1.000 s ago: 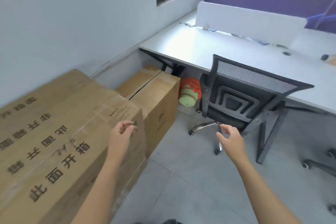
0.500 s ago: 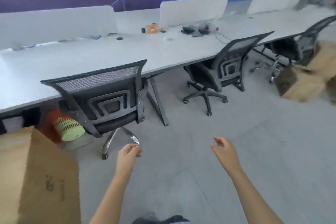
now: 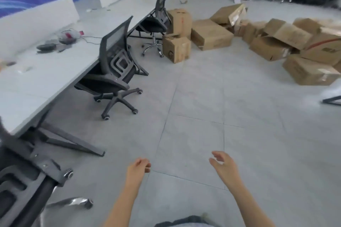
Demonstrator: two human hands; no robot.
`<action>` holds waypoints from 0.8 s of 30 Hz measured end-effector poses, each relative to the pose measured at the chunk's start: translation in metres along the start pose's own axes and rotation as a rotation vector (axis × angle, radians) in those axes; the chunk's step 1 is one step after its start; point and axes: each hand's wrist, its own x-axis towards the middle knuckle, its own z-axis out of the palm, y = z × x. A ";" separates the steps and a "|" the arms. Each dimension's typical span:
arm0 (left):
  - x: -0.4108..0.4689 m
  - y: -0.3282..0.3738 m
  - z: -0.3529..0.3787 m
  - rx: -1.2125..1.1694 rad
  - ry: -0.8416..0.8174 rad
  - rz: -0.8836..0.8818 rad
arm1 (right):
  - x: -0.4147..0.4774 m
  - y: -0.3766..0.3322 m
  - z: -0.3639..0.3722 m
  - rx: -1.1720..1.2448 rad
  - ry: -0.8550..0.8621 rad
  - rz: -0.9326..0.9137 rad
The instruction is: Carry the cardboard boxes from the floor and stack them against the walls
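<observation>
**Empty-handed, facing the box heap**

Nothing held in either of the hands: left hand (image 3: pixel 137 168) out low with fingers loosely curled toward the thumb, right hand (image 3: pixel 224 165) beside it with fingers relaxed and slightly spread.

Looking across the grey tiled floor (image 3: pixel 203 112) at the job itself: a jumbled heap of brown cardboard boxes (image 3: pixel 280 42) far right, out on open floor and well apart from the hands. Also a two-high stack of small brown cardboard boxes (image 3: pixel 178 46) just beside the far black mesh office chair (image 3: pixel 157 22), with a low wide brown carton (image 3: pixel 212 37) next to it.

Trouble first. Tilted, dented, leaning one on another, with some flaps hanging open. Pulling a low one out would probably bring its neighbours sliding. Torn flaps and loose tape may well give under a grip. No telling the weight from here, and too much blur at the far right for detail.

Now the route. Watch the near black mesh swivel chair (image 3: pixel 112 72), pushed out from the long white worktop (image 3: pixel 36 83), its wheeled base poking into the walkway. Watch too the dark chair back (image 3: pixel 22 180) close at lower left, and the black metal table foot (image 3: pixel 332 100) at the right edge, near the closest box. With a big carton held in front and the feet hidden, easy to catch a castor and stumble.
</observation>
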 end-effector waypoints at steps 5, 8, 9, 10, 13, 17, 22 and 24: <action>0.000 0.033 0.103 0.098 -0.188 0.099 | 0.013 0.032 -0.084 0.093 0.194 0.049; -0.012 0.047 0.170 0.141 -0.303 0.146 | 0.020 0.053 -0.129 0.124 0.272 0.088; -0.019 0.050 0.190 0.160 -0.349 0.158 | 0.020 0.061 -0.141 0.137 0.293 0.108; -0.025 0.051 0.209 0.191 -0.404 0.166 | 0.020 0.069 -0.150 0.155 0.305 0.136; -0.036 0.046 0.249 0.335 -0.539 0.167 | 0.024 0.098 -0.163 0.184 0.279 0.254; -0.021 0.047 0.278 0.401 -0.512 0.135 | 0.039 0.116 -0.176 0.172 0.215 0.322; 0.011 0.055 0.313 0.441 -0.446 0.072 | 0.084 0.125 -0.196 0.153 0.188 0.373; 0.032 0.061 0.338 0.432 -0.439 0.050 | 0.114 0.129 -0.207 0.140 0.154 0.385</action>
